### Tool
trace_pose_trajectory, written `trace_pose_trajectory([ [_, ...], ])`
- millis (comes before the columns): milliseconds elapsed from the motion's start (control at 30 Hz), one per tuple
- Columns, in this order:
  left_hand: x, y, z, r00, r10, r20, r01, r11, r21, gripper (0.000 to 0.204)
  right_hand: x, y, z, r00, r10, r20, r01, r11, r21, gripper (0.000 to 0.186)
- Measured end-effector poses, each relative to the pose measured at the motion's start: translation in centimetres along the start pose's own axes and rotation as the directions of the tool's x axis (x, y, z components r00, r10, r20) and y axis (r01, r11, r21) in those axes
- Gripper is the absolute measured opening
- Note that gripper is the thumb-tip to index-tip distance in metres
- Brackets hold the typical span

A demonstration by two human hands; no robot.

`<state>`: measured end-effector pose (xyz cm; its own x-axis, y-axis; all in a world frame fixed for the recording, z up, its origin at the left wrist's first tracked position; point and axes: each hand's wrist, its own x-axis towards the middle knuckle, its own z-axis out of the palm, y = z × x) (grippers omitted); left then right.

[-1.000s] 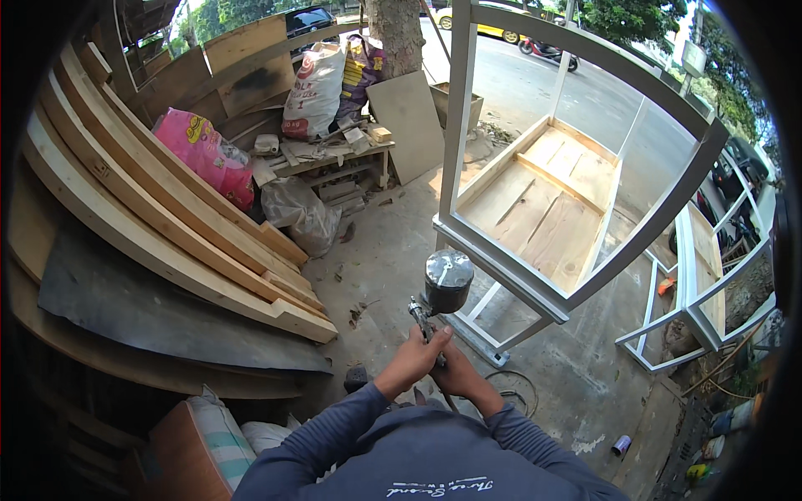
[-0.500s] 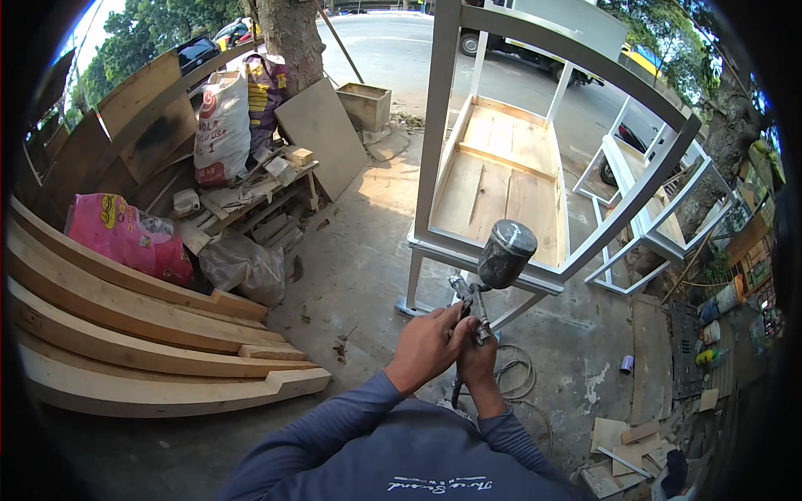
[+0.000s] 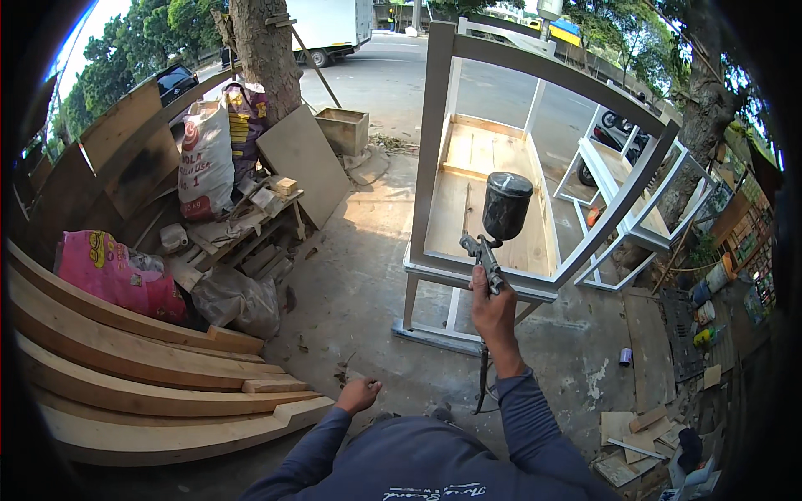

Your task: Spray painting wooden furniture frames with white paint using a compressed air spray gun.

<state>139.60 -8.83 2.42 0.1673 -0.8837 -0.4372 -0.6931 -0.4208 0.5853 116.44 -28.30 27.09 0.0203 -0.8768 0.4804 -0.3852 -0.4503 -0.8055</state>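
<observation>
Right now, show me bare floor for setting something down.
The concrete floor is mostly bare between the leaning board and the grey frame, and again from that frame to the purple can. Timber beams and sacks crowd the left; offcuts crowd the lower right.

We see an outdoor workshop, tall grey frame (image 3: 429,150), wood planks (image 3: 150,397) left of it, spray gun (image 3: 484,260) near it, road (image 3: 393,79) behind it
</observation>
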Motion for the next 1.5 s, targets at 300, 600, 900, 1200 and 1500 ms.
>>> trace_pose_trajectory([
  [300,-7.9,-20.8,17.3,0.788,-0.477,0.389,0.397,0.877,0.272,0.055,5.0,-7.3,-4.0,0.983,-0.173,-0.068,0.184,0.961,0.207,0.033],
  [600,-8.0,-17.6,21.0,0.861,-0.423,0.283,0.404,0.906,0.126,0.054,1.7,0.1,-1.3,0.989,-0.094,0.111,0.091,0.995,0.034,0.033],
  [900,-5.0,-20.5,20.4,0.928,-0.363,0.085,0.369,0.927,-0.063,0.047,-4.4,9.7,2.5,0.984,0.041,0.175,-0.025,0.995,-0.094,0.040],
  [1200,-9.6,-18.9,18.1,0.853,-0.401,0.333,0.341,0.912,0.226,0.038,2.2,0.6,1.0,0.995,-0.044,0.091,0.046,0.999,-0.023,0.038],
  [1500,-7.1,-20.8,18.4,0.877,-0.314,0.364,0.232,0.940,0.251,0.039,11.6,-14.0,-3.9,0.968,-0.221,-0.117,0.239,0.955,0.174,0.056],
])
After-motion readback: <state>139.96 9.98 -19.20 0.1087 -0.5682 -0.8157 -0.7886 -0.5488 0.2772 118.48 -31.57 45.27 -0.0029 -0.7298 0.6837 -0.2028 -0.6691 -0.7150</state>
